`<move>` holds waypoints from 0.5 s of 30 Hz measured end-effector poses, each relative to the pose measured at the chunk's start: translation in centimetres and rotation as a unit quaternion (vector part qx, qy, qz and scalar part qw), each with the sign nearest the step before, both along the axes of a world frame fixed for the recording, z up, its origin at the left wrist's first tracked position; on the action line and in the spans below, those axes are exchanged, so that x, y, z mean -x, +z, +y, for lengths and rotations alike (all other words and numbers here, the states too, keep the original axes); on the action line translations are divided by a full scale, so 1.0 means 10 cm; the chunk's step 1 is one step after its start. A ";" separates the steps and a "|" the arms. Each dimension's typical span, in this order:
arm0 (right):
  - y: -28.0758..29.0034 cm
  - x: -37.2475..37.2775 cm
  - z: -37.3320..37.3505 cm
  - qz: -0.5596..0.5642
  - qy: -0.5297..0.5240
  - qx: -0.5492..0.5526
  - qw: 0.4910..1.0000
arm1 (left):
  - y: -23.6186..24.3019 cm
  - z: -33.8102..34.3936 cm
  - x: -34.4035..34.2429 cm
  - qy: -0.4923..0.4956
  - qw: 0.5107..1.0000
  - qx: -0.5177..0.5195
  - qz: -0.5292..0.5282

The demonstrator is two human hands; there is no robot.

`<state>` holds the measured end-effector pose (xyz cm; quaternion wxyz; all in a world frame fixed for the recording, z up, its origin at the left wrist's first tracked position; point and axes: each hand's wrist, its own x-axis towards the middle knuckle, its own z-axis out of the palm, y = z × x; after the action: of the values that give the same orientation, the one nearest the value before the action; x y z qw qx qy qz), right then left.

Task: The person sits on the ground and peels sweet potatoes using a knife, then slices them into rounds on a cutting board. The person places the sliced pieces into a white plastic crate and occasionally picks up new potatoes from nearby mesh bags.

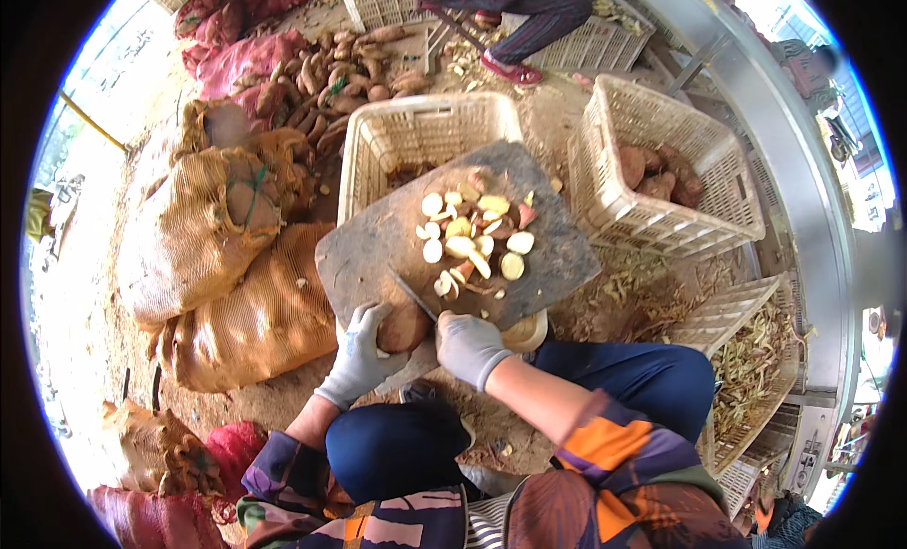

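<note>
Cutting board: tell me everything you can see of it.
The cutting board is a dark grey, worn, roughly rectangular slab with scuffs and pale smears; its material is unclear. It lies slantwise, apparently resting on a cream plastic crate. Cut potato pieces are scattered over its middle. At its near edge, a knife and a brown potato overlap it in view; contact is unclear.
</note>
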<state>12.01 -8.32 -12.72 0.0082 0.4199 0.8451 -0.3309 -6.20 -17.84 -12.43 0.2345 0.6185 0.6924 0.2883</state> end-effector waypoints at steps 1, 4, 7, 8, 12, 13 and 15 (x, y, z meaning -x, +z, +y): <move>-0.01 0.03 0.00 0.009 -0.017 -0.005 1.000 | -0.02 0.00 0.02 0.008 0.999 0.017 -0.034; -0.04 -0.01 0.06 0.013 -0.008 0.014 1.000 | 0.14 0.05 0.10 0.169 0.900 0.065 -0.397; -0.39 -0.03 0.05 0.048 0.010 -0.001 0.999 | 0.51 0.55 -0.02 0.045 0.760 0.071 -0.644; -0.34 -0.13 0.12 0.013 0.002 0.015 1.000 | 0.91 0.92 -0.43 0.110 0.752 0.093 -0.643; -1.07 -0.05 0.18 0.094 0.026 -0.147 0.984 | 1.70 1.87 -1.24 -0.030 0.733 0.112 -0.670; -1.15 -0.02 0.09 0.109 0.062 -0.181 0.975 | 1.76 1.89 -1.22 -0.055 0.738 0.055 -0.671; -0.75 0.19 -0.06 0.116 0.119 -0.123 0.978 | 1.92 1.55 -0.79 -0.076 0.816 -0.048 -0.571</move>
<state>10.11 -8.93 -20.18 -0.1024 0.2731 0.9182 -0.2681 1.67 -2.32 6.80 0.5791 0.4038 0.3699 0.6040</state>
